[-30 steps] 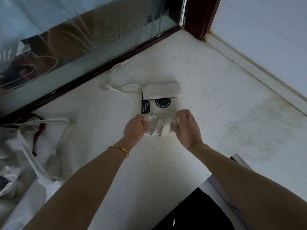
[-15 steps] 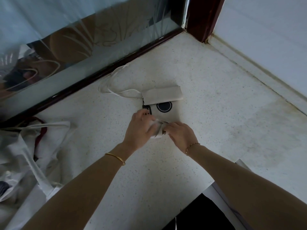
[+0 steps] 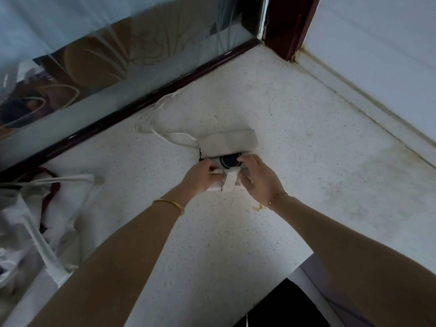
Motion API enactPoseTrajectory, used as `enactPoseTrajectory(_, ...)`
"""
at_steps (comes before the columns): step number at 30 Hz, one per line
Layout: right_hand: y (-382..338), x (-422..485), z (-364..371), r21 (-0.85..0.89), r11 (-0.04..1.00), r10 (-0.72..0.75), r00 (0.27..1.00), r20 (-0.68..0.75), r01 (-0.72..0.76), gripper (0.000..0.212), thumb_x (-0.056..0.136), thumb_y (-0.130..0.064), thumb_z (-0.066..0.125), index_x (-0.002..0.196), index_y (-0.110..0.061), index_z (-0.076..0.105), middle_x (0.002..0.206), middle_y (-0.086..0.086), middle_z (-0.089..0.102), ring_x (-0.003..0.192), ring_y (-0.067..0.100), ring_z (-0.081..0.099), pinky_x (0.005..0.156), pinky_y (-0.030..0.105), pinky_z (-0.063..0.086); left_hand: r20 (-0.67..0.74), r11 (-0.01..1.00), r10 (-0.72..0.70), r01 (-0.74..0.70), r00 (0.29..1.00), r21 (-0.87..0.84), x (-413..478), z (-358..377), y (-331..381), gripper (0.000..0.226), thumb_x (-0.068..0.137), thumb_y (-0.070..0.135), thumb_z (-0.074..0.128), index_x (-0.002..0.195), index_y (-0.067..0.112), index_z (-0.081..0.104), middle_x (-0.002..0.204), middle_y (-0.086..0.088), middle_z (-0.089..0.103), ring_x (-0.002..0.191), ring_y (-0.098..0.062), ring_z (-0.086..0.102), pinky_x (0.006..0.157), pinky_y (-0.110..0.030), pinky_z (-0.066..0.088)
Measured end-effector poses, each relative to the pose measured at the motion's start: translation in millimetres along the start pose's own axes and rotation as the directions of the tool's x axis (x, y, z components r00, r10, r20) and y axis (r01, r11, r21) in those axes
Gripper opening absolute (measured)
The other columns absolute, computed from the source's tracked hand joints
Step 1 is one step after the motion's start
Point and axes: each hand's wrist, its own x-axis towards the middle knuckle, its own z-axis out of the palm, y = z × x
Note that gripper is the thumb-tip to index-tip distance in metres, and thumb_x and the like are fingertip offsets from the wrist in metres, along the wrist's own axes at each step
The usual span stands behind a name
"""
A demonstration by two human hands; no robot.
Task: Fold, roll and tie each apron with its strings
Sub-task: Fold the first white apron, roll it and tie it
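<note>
With left hand [image 3: 200,177] and right hand [image 3: 259,182], grips rolled apron [image 3: 230,161] between them. Has open counter [image 3: 318,175] right of them, cloth pile [image 3: 35,208] well left.

Dim, cool, flat daylight; no hard shadows, just soft shade on the counter [image 3: 306,173]; hazy reflections and mild glare on the glass panel [image 3: 94,67]; wide-angle bending at edges; cloth pile [image 3: 35,220] at left blurred; rolled apron [image 3: 226,143] at centre fairly sharp.

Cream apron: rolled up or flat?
Partly rolled. The left hand and right hand grip the near-end roll of the cream cloth apron; its far end lies flat, white strings loose.
</note>
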Motion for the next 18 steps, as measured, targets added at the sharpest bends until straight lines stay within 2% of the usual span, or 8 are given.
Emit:
enactPoseTrajectory(2, 8, -6, 1, -0.146, 0.975, -0.166, 0.986, 0.026, 0.168, 0.046, 0.076, -0.014, 0.069, 0.119, -0.005, 0.054, 0.121, 0.014, 0.056, 0.096, 0.034, 0.060, 0.074, 0.038, 0.053, 0.013, 0.999, -0.041, 0.041, 0.999, 0.021, 7, -2, 1, 0.031, 0.086, 0.028, 0.065, 0.105, 0.006, 0.056, 0.097, -0.005, 0.058, 0.089, -0.021, 0.056, 0.076, -0.029, 0.044)
enactPoseTrajectory(5, 16, -10, 6, -0.284, 0.923, -0.218, 0.960, 0.176, 0.261, 0.051, 0.070, -0.026, 0.076, 0.114, -0.007, 0.060, 0.124, 0.011, 0.056, 0.103, 0.033, 0.058, 0.075, 0.040, 0.054, 0.010, 0.995, -0.097, 0.097, 0.995, 0.005, 12, -3, -1, 0.033, 0.082, 0.029, 0.069, 0.103, 0.007, 0.057, 0.097, -0.007, 0.060, 0.090, -0.022, 0.058, 0.075, -0.029, 0.044)
enactPoseTrajectory(8, 16, -9, 11, -0.363, 0.887, -0.229, 0.955, 0.190, 0.285, 0.046, 0.073, -0.034, 0.067, 0.110, -0.007, 0.063, 0.116, 0.008, 0.060, 0.096, 0.030, 0.060, 0.067, 0.039, 0.055, -0.011, 0.989, -0.130, 0.129, 0.991, -0.075, 10, -2, 1, 0.030, 0.081, 0.027, 0.071, 0.100, 0.009, 0.056, 0.092, -0.003, 0.058, 0.086, -0.018, 0.056, 0.074, -0.027, 0.044)
enactPoseTrajectory(11, 14, -2, 14, -0.352, 0.906, -0.193, 0.971, 0.144, 0.233, 0.040, 0.068, -0.032, 0.078, 0.101, -0.010, 0.067, 0.104, 0.003, 0.064, 0.087, 0.027, 0.062, 0.062, 0.036, 0.053, -0.055, 0.983, -0.131, 0.123, 0.990, -0.137, 3, -1, 5, 0.025, 0.083, 0.022, 0.069, 0.097, 0.012, 0.050, 0.086, 0.003, 0.052, 0.080, -0.013, 0.051, 0.064, -0.020, 0.041)
enactPoseTrajectory(13, 11, 4, 15, -0.292, 0.940, -0.150, 0.983, 0.105, 0.175, 0.030, 0.066, -0.025, 0.082, 0.090, -0.012, 0.069, 0.094, 0.001, 0.066, 0.081, 0.028, 0.061, 0.060, 0.034, 0.050, -0.083, 0.981, -0.100, 0.084, 0.992, -0.176, -2, 0, 4, 0.022, 0.085, 0.017, 0.065, 0.096, 0.012, 0.047, 0.089, 0.000, 0.051, 0.081, -0.014, 0.051, 0.065, -0.020, 0.043)
enactPoseTrajectory(14, 11, 7, 16, -0.253, 0.956, -0.127, 0.987, 0.095, 0.147, 0.024, 0.068, -0.021, 0.081, 0.087, -0.012, 0.069, 0.092, 0.002, 0.066, 0.080, 0.030, 0.060, 0.061, 0.035, 0.049, -0.127, 0.989, -0.042, 0.023, 0.991, -0.148, -6, 0, 3, 0.019, 0.086, 0.016, 0.063, 0.096, 0.011, 0.048, 0.093, -0.003, 0.051, 0.083, -0.016, 0.051, 0.069, -0.023, 0.046)
enactPoseTrajectory(16, 11, 12, 16, -0.184, 0.978, -0.087, 0.993, 0.082, 0.100, 0.014, 0.074, -0.015, 0.075, 0.085, -0.008, 0.070, 0.091, 0.006, 0.067, 0.078, 0.034, 0.057, 0.064, 0.037, 0.048, -0.277, 0.979, 0.204, -0.195, 0.939, 0.059, -14, 3, -4, 0.021, 0.086, 0.023, 0.062, 0.095, 0.007, 0.053, 0.102, -0.009, 0.050, 0.089, -0.021, 0.051, 0.077, -0.028, 0.048)
enactPoseTrajectory(18, 11, 17, 14, -0.147, 0.987, -0.049, 0.995, 0.088, 0.061, 0.011, 0.081, -0.012, 0.069, 0.086, -0.003, 0.069, 0.094, 0.011, 0.067, 0.079, 0.036, 0.054, 0.068, 0.039, 0.049, -0.276, 0.850, 0.488, -0.379, 0.828, 0.366, -19, 5, -12, 0.034, 0.080, 0.039, 0.062, 0.094, 0.008, 0.058, 0.106, -0.010, 0.053, 0.097, -0.024, 0.050, 0.081, -0.029, 0.045)
